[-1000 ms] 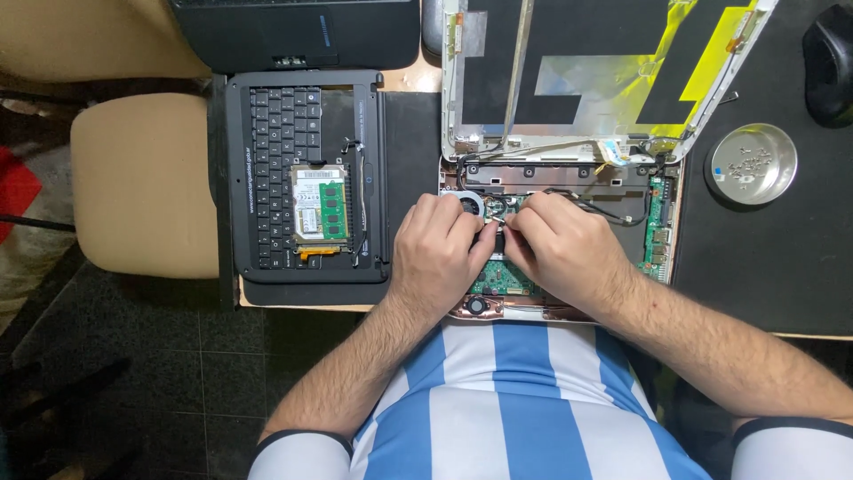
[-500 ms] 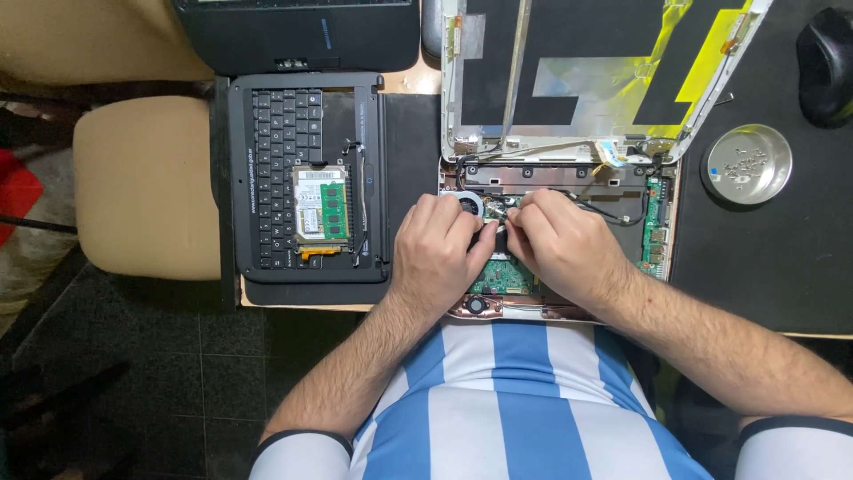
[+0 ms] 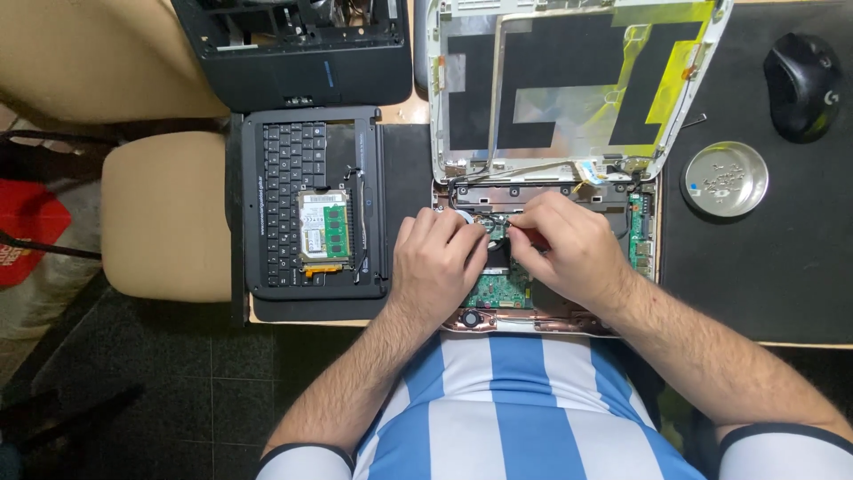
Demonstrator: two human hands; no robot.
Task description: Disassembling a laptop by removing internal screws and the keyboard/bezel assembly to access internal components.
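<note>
An opened laptop base (image 3: pixel 641 238) lies at the desk's front edge, its green circuit board (image 3: pixel 498 290) bare. My left hand (image 3: pixel 437 262) rests on its inner parts, fingers curled down by the round fan and a thin black wire (image 3: pixel 480 216); what they pinch is hidden. My right hand (image 3: pixel 573 251) is close beside it, fingers closed on a small red-handled tool (image 3: pixel 533 236) pointed at the middle of the base. The laptop's stripped lid (image 3: pixel 569 89), with foil and yellow tape, lies flat behind the hands.
A removed black keyboard panel (image 3: pixel 306 169) with green memory modules (image 3: pixel 324 227) on it lies to the left. Behind it sits another black laptop shell (image 3: pixel 302 62). On the black mat (image 3: pixel 773 276) to the right are a metal dish (image 3: pixel 724 180) of screws and a black mouse (image 3: pixel 802 84). A beige chair (image 3: pixel 164 213) stands at left.
Both hands stay over the middle of the laptop base, with only small finger movements. My right hand's fingertips have shifted slightly and the red handle now shows beneath them.
</note>
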